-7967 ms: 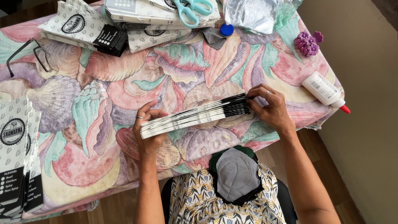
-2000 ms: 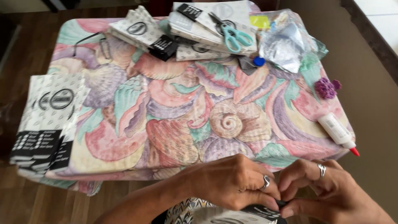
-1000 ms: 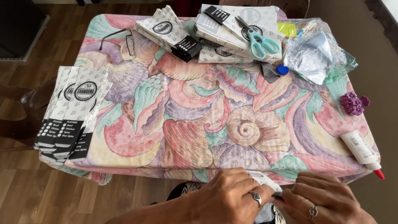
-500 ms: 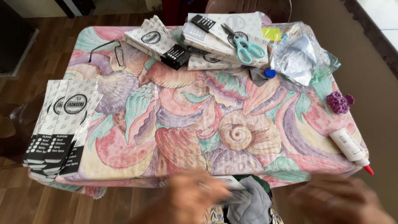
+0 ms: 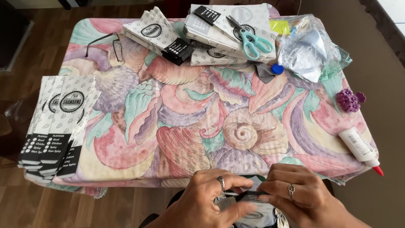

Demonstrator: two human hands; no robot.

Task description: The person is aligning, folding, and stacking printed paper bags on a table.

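Two bare hands meet at the near edge of the counter (image 5: 126, 169), draped in a pastel seashell-print cloth. Left hand (image 5: 211, 198) and right hand (image 5: 295, 196) each have their fingers clamped on a thin stack of black-and-white printed paper sleeves (image 5: 247, 196), held edge-on just below the cloth. Matching finished sleeves (image 5: 59, 126) lie fanned at the counter's left edge.
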